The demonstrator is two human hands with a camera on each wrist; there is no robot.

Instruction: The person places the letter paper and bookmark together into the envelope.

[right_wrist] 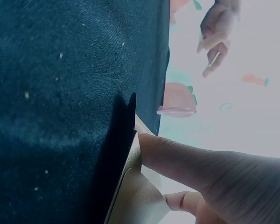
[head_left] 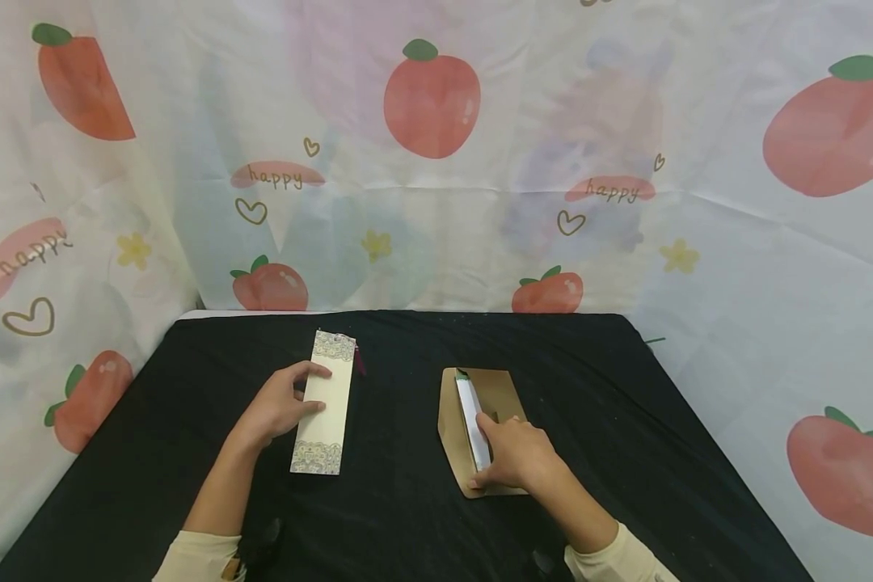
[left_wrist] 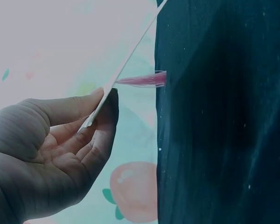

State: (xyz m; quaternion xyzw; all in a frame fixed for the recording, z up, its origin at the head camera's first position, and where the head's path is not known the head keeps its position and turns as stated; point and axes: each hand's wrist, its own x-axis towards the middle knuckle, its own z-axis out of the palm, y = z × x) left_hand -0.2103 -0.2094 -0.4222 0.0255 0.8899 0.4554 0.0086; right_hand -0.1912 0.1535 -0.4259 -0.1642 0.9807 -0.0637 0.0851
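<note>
A long cream bookmark (head_left: 329,404) with lace-patterned ends is held up in my left hand (head_left: 280,404), thumb on one face and fingers behind. Its pink tassel (left_wrist: 149,80) hangs off the far end in the left wrist view. To the right, a brown paper envelope (head_left: 498,392) lies on the black cloth. A narrow white strip (head_left: 471,412) with a green tip runs along the envelope's left part. My right hand (head_left: 520,453) grips the envelope beside this strip, thumb at its near end. In the right wrist view, my finger and thumb lie at the brown edge.
Black cloth (head_left: 393,517) covers the table. A white curtain (head_left: 436,234) printed with red fruit, hearts and yellow flowers rises behind it and along both sides.
</note>
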